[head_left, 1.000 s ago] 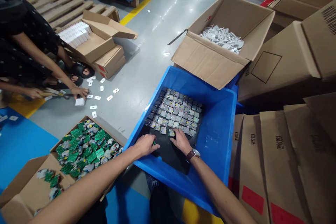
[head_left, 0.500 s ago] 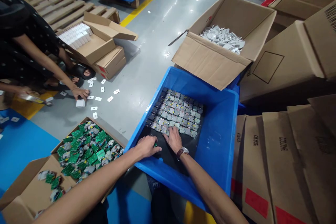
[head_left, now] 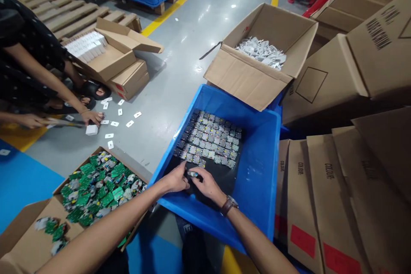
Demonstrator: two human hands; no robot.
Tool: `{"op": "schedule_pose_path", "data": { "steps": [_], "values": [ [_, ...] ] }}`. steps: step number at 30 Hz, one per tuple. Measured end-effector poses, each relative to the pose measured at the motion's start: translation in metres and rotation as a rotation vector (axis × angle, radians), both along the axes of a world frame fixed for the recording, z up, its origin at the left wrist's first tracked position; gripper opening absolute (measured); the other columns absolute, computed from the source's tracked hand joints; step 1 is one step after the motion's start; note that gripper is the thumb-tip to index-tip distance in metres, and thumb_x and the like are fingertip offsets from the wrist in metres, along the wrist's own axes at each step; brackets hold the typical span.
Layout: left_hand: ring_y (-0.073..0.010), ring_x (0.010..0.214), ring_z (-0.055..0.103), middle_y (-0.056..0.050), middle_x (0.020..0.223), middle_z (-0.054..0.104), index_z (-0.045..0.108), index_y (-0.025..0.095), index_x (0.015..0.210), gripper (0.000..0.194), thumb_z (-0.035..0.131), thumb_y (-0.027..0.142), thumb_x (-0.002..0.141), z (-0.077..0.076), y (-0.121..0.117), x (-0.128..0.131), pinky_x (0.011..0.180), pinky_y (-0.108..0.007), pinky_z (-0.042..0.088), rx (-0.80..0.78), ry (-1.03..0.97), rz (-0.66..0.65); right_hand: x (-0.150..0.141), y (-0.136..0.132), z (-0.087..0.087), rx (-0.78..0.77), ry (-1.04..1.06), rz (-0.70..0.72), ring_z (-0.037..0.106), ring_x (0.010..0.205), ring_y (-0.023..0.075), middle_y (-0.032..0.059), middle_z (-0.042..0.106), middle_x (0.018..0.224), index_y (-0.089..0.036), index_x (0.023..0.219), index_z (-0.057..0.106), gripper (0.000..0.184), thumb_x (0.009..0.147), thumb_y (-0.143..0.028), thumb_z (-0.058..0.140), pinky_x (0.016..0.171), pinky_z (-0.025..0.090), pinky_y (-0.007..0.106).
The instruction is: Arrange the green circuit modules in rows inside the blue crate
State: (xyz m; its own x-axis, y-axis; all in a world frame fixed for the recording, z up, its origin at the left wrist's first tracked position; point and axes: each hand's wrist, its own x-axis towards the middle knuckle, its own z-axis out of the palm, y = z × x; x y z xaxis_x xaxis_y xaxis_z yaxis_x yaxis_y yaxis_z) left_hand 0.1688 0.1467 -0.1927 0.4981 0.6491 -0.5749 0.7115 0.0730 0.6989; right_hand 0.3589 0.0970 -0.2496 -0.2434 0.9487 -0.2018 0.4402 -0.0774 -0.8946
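Both hands are inside a blue plastic bin (head_left: pixel 260 167), over a black sheet (head_left: pixel 221 180) that carries rows of small circuit boards (head_left: pixel 208 139). My left hand (head_left: pixel 176 178) and my right hand (head_left: pixel 207 185) meet at the near edge of the rows, fingers pinched together on one small circuit board (head_left: pixel 192 174) held between them. A watch sits on my right wrist.
An open carton of green circuit boards (head_left: pixel 96 188) lies at the left. A carton of white parts (head_left: pixel 261 51) stands behind the bin. Stacked cartons (head_left: pixel 337 180) fill the right. Another person (head_left: pixel 35 64) crouches at the left, hands by white pieces on the floor.
My right hand drew back from the rows toward my left hand, and both now pinch one small board. The view shifted slightly right.
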Motion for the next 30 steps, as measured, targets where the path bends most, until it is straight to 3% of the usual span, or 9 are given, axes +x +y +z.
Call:
{"op": "schedule_pose_path", "data": {
  "steps": [3,6,8,13,16,20,25,28,30],
  "values": [
    [-0.0249,0.102,0.070,-0.020,0.137,0.060,0.041,0.010,0.146,0.078,0.071,0.022,0.076,0.010,0.003,-0.006,0.087,-0.033,0.057,-0.019,-0.030,0.023,0.028,0.003,-0.014,-0.200,-0.171,-0.290,0.068,0.083,0.0214,0.0045,0.072,0.087,-0.020,0.096,0.068,0.018,0.081,-0.024,0.059,0.081,0.056,0.036],
    [-0.0228,0.098,0.070,-0.014,0.123,0.069,0.055,0.012,0.134,0.057,0.068,0.030,0.081,0.028,0.006,-0.015,0.086,-0.033,0.057,-0.073,-0.137,0.015,0.048,0.006,-0.029,-0.463,-0.138,-0.479,0.068,0.066,0.0202,0.0018,0.068,0.071,-0.019,0.092,0.061,0.014,0.080,-0.026,0.060,0.064,0.055,0.032],
    [-0.0212,0.096,0.069,-0.011,0.121,0.071,0.059,0.014,0.129,0.049,0.065,0.035,0.084,0.046,0.006,-0.023,0.085,-0.031,0.057,-0.086,-0.196,0.033,0.054,0.006,-0.035,-0.536,-0.142,-0.493,0.069,0.064,0.0207,0.0027,0.069,0.071,-0.019,0.097,0.058,0.018,0.081,-0.028,0.063,0.060,0.054,0.030],
    [-0.0238,0.108,0.068,-0.006,0.125,0.071,0.067,0.024,0.124,0.043,0.061,0.048,0.088,0.100,-0.004,-0.068,0.093,-0.035,0.057,-0.030,-0.208,0.149,0.057,0.003,-0.038,-0.338,-0.534,-0.412,0.073,0.088,0.0293,0.0131,0.074,0.088,-0.018,0.105,0.055,0.037,0.077,-0.035,0.073,0.075,0.052,0.034],
    [-0.0276,0.111,0.068,-0.004,0.125,0.072,0.068,0.028,0.125,0.048,0.062,0.057,0.087,0.117,-0.016,-0.108,0.091,-0.037,0.059,-0.052,-0.138,0.302,0.053,0.005,-0.041,-0.353,-0.470,-0.376,0.074,0.088,0.0271,0.0086,0.074,0.083,-0.018,0.110,0.053,0.037,0.080,-0.033,0.069,0.076,0.051,0.032],
    [-0.0313,0.119,0.066,-0.002,0.129,0.071,0.067,0.033,0.127,0.053,0.067,0.062,0.083,0.110,-0.040,-0.164,0.096,-0.041,0.059,-0.107,-0.075,0.499,0.041,0.011,-0.044,-0.353,-0.335,-0.445,0.072,0.074,0.0241,0.0026,0.071,0.072,-0.017,0.118,0.049,0.041,0.086,-0.039,0.062,0.071,0.052,0.032],
    [-0.0354,0.125,0.063,-0.004,0.128,0.071,0.065,0.033,0.129,0.056,0.066,0.065,0.083,0.084,-0.080,-0.224,0.097,-0.047,0.060,-0.107,-0.009,0.624,0.038,0.014,-0.042,-0.245,-0.423,-0.392,0.072,0.082,0.0252,0.0019,0.070,0.074,-0.017,0.125,0.049,0.053,0.079,-0.035,0.069,0.077,0.050,0.032],
    [-0.0372,0.122,0.065,-0.008,0.124,0.073,0.062,0.029,0.131,0.060,0.063,0.066,0.084,0.063,-0.102,-0.251,0.096,-0.049,0.059,-0.104,0.039,0.673,0.039,0.020,-0.032,-0.236,-0.410,-0.389,0.071,0.084,0.0255,0.0032,0.070,0.076,-0.015,0.126,0.050,0.050,0.081,-0.032,0.065,0.080,0.051,0.034],
    [-0.0369,0.119,0.066,-0.009,0.121,0.074,0.062,0.026,0.129,0.062,0.058,0.070,0.085,0.047,-0.119,-0.261,0.096,-0.049,0.058,-0.065,0.112,0.683,0.031,0.022,-0.015,-0.194,-0.362,-0.379,0.069,0.081,0.0249,0.0043,0.070,0.078,-0.014,0.126,0.053,0.048,0.084,-0.034,0.063,0.080,0.052,0.036]
  ]
}}
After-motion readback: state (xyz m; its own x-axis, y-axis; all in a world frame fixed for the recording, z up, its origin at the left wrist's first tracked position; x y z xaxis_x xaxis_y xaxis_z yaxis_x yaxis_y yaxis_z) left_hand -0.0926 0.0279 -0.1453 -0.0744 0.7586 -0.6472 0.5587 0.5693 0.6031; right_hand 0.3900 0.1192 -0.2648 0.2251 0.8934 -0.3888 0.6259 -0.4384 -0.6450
